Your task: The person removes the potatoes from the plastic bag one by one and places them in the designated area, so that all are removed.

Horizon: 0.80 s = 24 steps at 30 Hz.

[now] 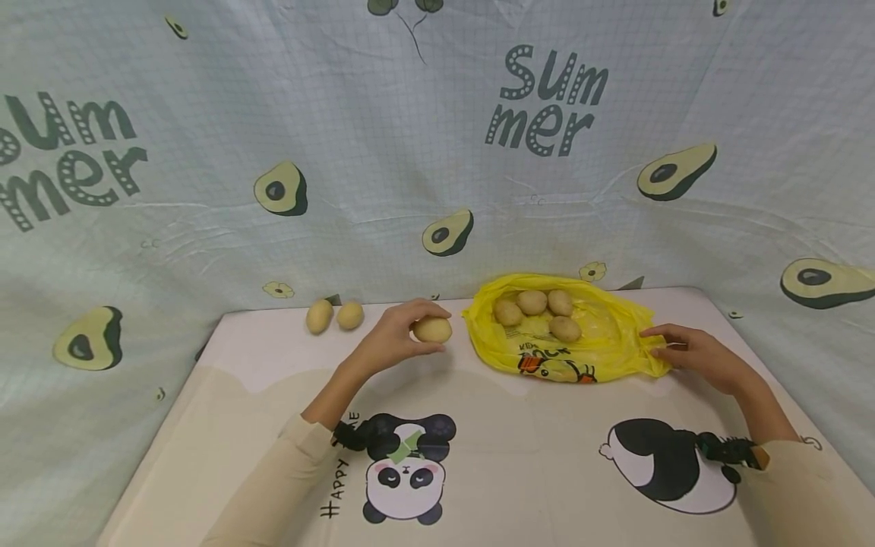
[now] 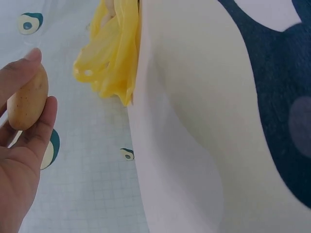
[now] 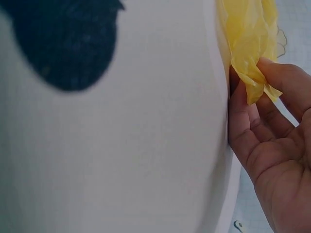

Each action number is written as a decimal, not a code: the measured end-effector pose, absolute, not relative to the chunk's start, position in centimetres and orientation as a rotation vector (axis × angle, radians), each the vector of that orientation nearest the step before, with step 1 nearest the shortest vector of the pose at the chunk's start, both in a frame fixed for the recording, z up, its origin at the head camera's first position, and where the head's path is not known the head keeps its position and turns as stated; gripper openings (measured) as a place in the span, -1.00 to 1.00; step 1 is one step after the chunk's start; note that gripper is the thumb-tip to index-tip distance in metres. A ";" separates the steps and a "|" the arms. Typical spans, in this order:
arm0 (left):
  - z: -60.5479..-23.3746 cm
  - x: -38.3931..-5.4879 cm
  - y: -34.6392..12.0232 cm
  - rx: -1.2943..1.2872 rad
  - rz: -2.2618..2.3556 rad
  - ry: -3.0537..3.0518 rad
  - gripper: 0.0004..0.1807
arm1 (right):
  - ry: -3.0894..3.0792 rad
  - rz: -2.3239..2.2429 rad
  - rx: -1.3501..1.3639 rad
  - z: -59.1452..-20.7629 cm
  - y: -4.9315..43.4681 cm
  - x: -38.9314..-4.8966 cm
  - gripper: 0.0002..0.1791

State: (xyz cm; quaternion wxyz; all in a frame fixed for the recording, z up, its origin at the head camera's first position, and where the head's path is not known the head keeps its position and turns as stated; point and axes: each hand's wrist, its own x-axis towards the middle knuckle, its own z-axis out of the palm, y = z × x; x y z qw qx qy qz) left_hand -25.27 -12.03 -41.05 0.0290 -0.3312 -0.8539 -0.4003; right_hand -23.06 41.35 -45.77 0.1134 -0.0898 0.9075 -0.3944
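My left hand [image 1: 396, 334] grips a potato [image 1: 432, 330] between thumb and fingers, just left of a yellow plastic bag [image 1: 492, 357]. In the left wrist view the same potato [image 2: 30, 99] shows its smooth, pale brown skin. The bag lies with its mouth spread wide, and several potatoes [image 1: 532, 302] sit inside it. At the bag's right end my right hand [image 1: 704, 357] pinches the gathered plastic. The right wrist view shows the bunched yellow bag [image 3: 248, 43] between thumb and fingers of the right hand [image 3: 282, 155].
Two loose potatoes [image 1: 318, 316] lie side by side near the back left of the table. The pale table cover [image 1: 533, 471] carries panda prints. Behind the table hangs a light cloth [image 1: 383, 152] printed with avocados and lettering.
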 end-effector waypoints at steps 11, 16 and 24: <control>-40.5 -25.0 -13.2 -0.980 -1.237 -2.624 -0.46 | 2.675 -1.168 -0.272 -45.6 41.6 -23.0 -0.48; -40.5 -24.8 -13.7 -0.962 -1.229 -2.626 -0.46 | 2.676 -1.179 -0.271 -45.7 41.7 -23.0 -0.48; -40.3 -24.6 -14.4 -0.943 -1.225 -2.631 -0.46 | 2.684 -1.168 -0.277 -45.7 41.6 -23.0 -0.47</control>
